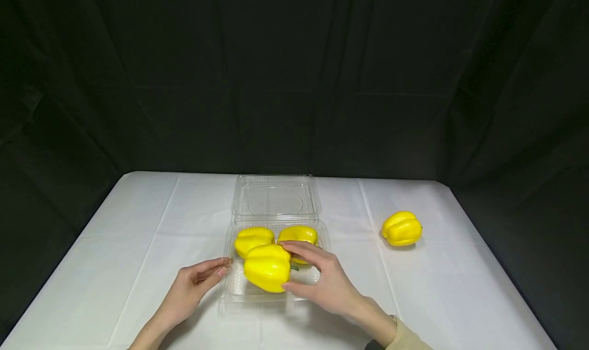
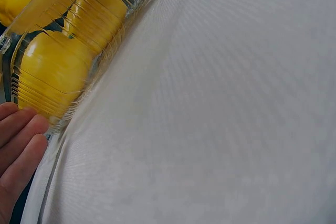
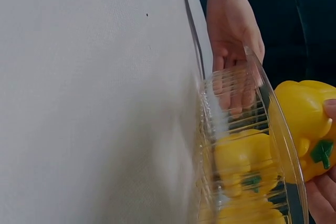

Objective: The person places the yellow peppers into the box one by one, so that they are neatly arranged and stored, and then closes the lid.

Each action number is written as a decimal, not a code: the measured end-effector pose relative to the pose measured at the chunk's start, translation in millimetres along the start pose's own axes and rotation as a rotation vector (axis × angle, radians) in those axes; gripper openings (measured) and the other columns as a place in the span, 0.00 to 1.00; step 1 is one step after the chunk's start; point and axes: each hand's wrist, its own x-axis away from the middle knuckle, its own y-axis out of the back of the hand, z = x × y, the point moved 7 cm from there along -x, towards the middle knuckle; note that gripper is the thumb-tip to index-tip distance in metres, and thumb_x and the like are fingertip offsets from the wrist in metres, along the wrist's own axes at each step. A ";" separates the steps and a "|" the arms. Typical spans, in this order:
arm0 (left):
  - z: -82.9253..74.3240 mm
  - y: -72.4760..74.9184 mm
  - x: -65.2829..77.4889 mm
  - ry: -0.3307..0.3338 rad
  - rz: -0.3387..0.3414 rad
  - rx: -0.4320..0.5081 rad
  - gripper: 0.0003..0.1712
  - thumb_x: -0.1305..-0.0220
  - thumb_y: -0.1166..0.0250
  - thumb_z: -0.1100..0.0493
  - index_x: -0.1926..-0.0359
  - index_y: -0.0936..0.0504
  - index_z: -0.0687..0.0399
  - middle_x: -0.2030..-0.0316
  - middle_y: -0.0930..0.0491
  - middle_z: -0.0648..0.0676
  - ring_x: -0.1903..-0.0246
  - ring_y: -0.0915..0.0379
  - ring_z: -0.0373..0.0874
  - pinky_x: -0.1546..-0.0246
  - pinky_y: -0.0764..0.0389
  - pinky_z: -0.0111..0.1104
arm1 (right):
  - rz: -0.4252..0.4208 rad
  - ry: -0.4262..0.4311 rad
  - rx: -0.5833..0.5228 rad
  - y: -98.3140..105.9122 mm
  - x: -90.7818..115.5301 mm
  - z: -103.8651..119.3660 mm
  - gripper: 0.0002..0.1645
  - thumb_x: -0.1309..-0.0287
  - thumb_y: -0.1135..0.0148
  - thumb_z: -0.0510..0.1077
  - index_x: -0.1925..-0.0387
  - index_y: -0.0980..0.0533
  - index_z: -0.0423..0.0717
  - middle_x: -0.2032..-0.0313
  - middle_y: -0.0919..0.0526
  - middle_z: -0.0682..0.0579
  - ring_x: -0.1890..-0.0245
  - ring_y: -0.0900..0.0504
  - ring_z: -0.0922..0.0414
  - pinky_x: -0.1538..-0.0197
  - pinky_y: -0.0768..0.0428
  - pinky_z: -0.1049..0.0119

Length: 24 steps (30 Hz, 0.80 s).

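A yellow bell pepper (image 1: 267,268) with a green stem is held by my right hand (image 1: 329,281), fingers on top and thumb below at the stem end. It is over the front of a clear plastic clamshell container (image 1: 234,283), above its rim in the right wrist view. Two more yellow bell peppers, a left one (image 1: 254,237) and a right one (image 1: 299,233), lie in the container's back half; the right one is partly hidden by my fingers. My left hand (image 1: 195,286) has its nearly straight fingers (image 2: 23,135) against the container's left side.
The container's lid (image 1: 276,199) lies folded back behind the base. Another yellow bell pepper (image 1: 402,229) rests on the white-covered table (image 1: 460,288) at the right. A dark curtain (image 1: 285,84) hangs behind the table and along its sides.
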 end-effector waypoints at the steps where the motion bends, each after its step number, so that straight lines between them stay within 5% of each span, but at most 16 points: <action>1: -0.1 0.1 0.1 0.002 0.000 -0.001 0.19 0.30 0.36 0.51 0.42 0.17 0.53 0.46 0.16 0.52 0.49 0.18 0.37 0.49 0.21 0.24 | 0.000 0.004 0.007 -0.8 -0.2 0.2 0.40 0.53 0.20 0.43 0.36 0.24 0.55 0.38 0.21 0.57 0.38 0.23 0.56 0.40 0.20 0.59; 24: 5.3 0.0 -1.6 0.037 0.006 0.002 0.20 0.30 0.36 0.49 0.42 0.17 0.52 0.45 0.16 0.51 0.48 0.18 0.38 0.49 0.20 0.24 | 0.060 -0.030 -0.032 -18.5 -6.8 -2.9 0.39 0.50 0.21 0.44 0.35 0.25 0.52 0.37 0.22 0.55 0.37 0.23 0.54 0.34 0.25 0.62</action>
